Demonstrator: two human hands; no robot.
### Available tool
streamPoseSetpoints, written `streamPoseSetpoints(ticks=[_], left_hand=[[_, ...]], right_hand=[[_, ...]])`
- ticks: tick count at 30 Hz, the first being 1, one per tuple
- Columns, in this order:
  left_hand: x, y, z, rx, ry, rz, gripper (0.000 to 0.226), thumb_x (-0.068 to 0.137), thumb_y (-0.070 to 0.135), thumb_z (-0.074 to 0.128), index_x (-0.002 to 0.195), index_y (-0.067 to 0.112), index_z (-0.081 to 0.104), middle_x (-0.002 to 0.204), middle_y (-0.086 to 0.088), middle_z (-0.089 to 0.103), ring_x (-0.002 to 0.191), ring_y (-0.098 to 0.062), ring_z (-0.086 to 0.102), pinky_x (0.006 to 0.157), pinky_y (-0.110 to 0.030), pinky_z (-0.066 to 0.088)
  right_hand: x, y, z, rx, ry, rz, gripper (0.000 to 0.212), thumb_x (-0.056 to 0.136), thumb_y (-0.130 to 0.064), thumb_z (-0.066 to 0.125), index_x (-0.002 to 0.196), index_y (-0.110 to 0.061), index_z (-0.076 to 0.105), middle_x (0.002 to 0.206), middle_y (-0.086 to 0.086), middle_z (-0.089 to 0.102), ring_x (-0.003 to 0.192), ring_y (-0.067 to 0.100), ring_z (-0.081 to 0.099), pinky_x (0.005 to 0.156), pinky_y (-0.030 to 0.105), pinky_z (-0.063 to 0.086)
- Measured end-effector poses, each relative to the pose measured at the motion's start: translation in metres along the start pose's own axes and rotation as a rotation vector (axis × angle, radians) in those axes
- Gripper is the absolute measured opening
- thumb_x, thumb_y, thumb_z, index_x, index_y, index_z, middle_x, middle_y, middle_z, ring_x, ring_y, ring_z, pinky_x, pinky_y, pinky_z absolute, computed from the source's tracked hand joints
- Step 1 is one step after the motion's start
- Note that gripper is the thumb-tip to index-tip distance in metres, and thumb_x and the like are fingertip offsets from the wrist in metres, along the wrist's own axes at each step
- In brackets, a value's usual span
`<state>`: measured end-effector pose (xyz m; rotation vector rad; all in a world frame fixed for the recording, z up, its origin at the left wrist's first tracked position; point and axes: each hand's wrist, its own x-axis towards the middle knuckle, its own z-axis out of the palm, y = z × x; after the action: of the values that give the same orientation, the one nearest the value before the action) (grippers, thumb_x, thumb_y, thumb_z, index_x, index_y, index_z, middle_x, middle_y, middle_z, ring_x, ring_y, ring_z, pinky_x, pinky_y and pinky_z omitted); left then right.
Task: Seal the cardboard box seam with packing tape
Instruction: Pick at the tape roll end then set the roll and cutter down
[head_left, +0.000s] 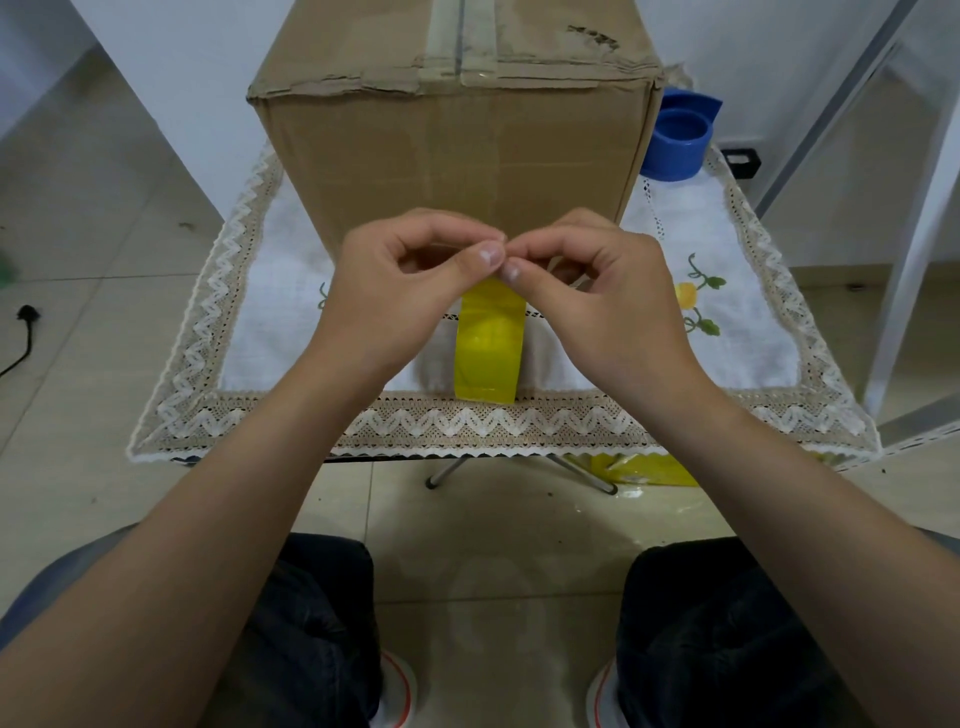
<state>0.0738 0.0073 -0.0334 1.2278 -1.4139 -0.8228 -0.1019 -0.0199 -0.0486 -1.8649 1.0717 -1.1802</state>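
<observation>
In front of the tall brown cardboard box (452, 150), both bare hands are meeting above the small tabletop (727, 410), which is wearing a white embroidered cloth with a beige zigzag lace border (249, 364). The left hand (395, 291) and the right hand (597, 301) are facing each other, thumb and forefinger tips touching, and together they are pinching the top edge of a strip of shiny yellow packing tape (488, 343). Each grip is closed down to a fine pinch on that edge, with the remaining fingers curling loosely behind. The strip is hanging straight down from the fingertips, in front of the box's near face, its lower end reaching down to the lace border at the near edge of the tabletop. Whether it is touching the cloth cannot be told.

The box is standing upright on the cloth, filling the far middle of it. Along the box's top, a strip of pale tape (460, 36) is already lying over the centre seam, and the cardboard around its near top edge is looking creased and torn. To the right of the box, at its rear corner, a blue plastic tape dispenser (680, 137) is sitting on the cloth. Below the tabletop's near right edge, more crumpled yellow tape (644, 470) is lying on the tiled floor (93, 291).
</observation>
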Motion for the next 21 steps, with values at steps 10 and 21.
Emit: streamPoseSetpoints(ticks=[10, 21], left_hand=[[0.0003, 0.0008, -0.0017, 0.010, -0.049, 0.017, 0.016, 0.092, 0.008, 0.073, 0.106, 0.016, 0.075, 0.101, -0.003, 0.076, 0.092, -0.005, 0.072, 0.081, -0.020, 0.056], [-0.0016, 0.0007, 0.0037, -0.056, 0.059, 0.013, 0.012, 0.089, 0.006, 0.077, 0.094, 0.017, 0.078, 0.079, 0.015, 0.078, 0.082, 0.000, 0.073, 0.076, -0.017, 0.055]], right_hand=[[-0.0017, -0.0020, -0.0016, -0.086, -0.010, -0.043, 0.008, 0.092, -0.018, 0.079, 0.091, -0.026, 0.076, 0.087, -0.009, 0.063, 0.070, 0.001, 0.056, 0.064, 0.013, 0.043], [-0.0013, -0.0040, -0.0016, -0.053, -0.023, -0.017, 0.008, 0.093, -0.020, 0.079, 0.087, -0.024, 0.075, 0.087, -0.005, 0.064, 0.073, 0.009, 0.058, 0.066, 0.018, 0.046]])
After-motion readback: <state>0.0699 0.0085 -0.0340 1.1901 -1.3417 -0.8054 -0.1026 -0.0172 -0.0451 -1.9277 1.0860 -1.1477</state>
